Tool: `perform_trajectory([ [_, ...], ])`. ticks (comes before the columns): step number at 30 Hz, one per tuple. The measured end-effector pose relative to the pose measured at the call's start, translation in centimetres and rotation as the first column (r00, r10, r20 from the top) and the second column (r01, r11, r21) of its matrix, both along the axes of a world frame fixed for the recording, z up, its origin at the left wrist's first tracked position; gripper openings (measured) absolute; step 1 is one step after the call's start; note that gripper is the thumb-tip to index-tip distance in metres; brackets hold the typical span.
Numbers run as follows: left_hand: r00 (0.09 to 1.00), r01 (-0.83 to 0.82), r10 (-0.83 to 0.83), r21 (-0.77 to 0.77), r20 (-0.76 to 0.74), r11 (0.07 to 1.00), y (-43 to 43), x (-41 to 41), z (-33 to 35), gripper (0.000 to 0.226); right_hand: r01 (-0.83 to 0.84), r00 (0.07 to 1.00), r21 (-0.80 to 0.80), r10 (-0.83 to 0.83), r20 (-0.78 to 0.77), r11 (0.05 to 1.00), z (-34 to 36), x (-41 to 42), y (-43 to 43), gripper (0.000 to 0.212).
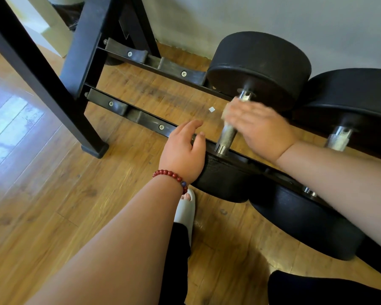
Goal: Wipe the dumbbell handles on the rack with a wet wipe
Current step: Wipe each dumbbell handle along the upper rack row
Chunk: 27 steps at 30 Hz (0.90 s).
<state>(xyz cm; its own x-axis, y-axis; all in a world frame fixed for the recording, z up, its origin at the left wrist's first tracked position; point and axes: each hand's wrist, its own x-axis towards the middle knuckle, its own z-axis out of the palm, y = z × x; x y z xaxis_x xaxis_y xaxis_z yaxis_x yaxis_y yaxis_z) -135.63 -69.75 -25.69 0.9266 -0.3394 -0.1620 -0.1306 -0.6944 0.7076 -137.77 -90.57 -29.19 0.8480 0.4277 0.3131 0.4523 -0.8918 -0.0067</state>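
A black dumbbell [260, 69] lies across the low black rack [150, 123], its knurled metal handle [228, 134] running toward me. My right hand [257, 126] lies over the handle's upper part with its fingers out flat and blurred. A bit of the white wet wipe [226, 112] shows under the fingertips, pressed against the handle. My left hand [183, 148], with a red bead bracelet on the wrist, rests loosely on the near rack rail and the near weight head, holding nothing. A second dumbbell's handle [339, 138] is to the right.
The rack's black frame leg [37, 82] slants down at left to a foot on the wooden floor [53, 194]. A small white scrap [211, 109] lies on the floor under the rack. My foot in a grey slipper [186, 208] stands just below the near weight head. A grey wall rises behind.
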Motion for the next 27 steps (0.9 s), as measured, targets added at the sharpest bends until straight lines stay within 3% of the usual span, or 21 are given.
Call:
perform_trajectory([
  [2, 1.000, -0.005, 0.005, -0.001, -0.001, 1.000, 0.0, 0.0, 0.1, 0.039, -0.250, 0.964, -0.011, 0.248, -0.092, 0.968, -0.2, -1.2, 1.0, 0.037],
  [4, 1.000, -0.007, 0.007, -0.004, 0.004, 1.000, -0.1, 0.0, 0.1, 0.039, -0.334, 0.940, -0.080, 0.325, -0.105, 0.939, 0.6, -0.9, 0.5, 0.041],
  [8, 1.000, -0.006, 0.006, -0.007, 0.004, 1.000, 0.0, 0.0, 0.1, 0.038, 0.070, 0.997, 0.003, -0.069, -0.021, 0.998, 0.8, 0.9, -1.2, 0.044],
  [9, 1.000, -0.007, 0.007, -0.008, 0.004, 1.000, 0.0, 0.0, 0.0, 0.038, 0.103, 0.995, 0.014, -0.103, -0.012, 0.995, 0.7, 0.7, -0.7, 0.045],
  [12, 1.000, -0.005, 0.005, -0.008, 0.006, 1.000, -0.1, -0.1, 0.0, 0.038, -0.184, 0.981, -0.037, 0.182, -0.065, 0.982, -0.2, -1.2, 0.3, 0.037],
  [14, 1.000, -0.007, 0.007, -0.009, 0.008, 1.000, 0.0, -0.1, 0.0, 0.038, -0.290, 0.954, -0.099, 0.279, -0.110, 0.952, 0.5, -1.2, -0.3, 0.040],
  [16, 1.000, -0.009, 0.009, -0.013, 0.007, 1.000, 0.0, 0.0, 0.1, 0.038, -0.170, 0.984, -0.090, 0.164, -0.076, 0.981, 0.9, 0.0, -1.4, 0.042],
  [19, 1.000, -0.012, 0.012, -0.018, 0.006, 1.000, 0.0, 0.0, 0.1, 0.038, 0.179, 0.984, 0.015, -0.179, -0.010, 0.984, 0.4, 0.6, -0.7, 0.051],
  [20, 1.000, -0.011, 0.011, -0.018, 0.004, 1.000, 0.0, 0.0, 0.1, 0.038, 0.181, 0.983, 0.031, -0.181, 0.000, 0.983, -0.1, 0.2, 0.1, 0.051],
  [24, 1.000, -0.014, 0.014, -0.017, 0.012, 1.000, 0.0, -0.1, 0.0, 0.038, -0.156, 0.986, -0.041, 0.154, -0.065, 0.987, -0.6, -1.7, 0.7, 0.039],
  [25, 1.000, -0.015, 0.015, -0.016, 0.010, 1.000, 0.0, -0.1, 0.0, 0.038, -0.143, 0.989, -0.056, 0.141, -0.045, 0.988, -0.2, -1.1, 0.2, 0.040],
  [27, 1.000, -0.012, 0.012, -0.018, 0.001, 1.000, 0.0, 0.0, 0.1, 0.039, 0.044, 0.999, -0.013, -0.044, 0.014, 0.999, 0.2, 0.1, -0.8, 0.043],
])
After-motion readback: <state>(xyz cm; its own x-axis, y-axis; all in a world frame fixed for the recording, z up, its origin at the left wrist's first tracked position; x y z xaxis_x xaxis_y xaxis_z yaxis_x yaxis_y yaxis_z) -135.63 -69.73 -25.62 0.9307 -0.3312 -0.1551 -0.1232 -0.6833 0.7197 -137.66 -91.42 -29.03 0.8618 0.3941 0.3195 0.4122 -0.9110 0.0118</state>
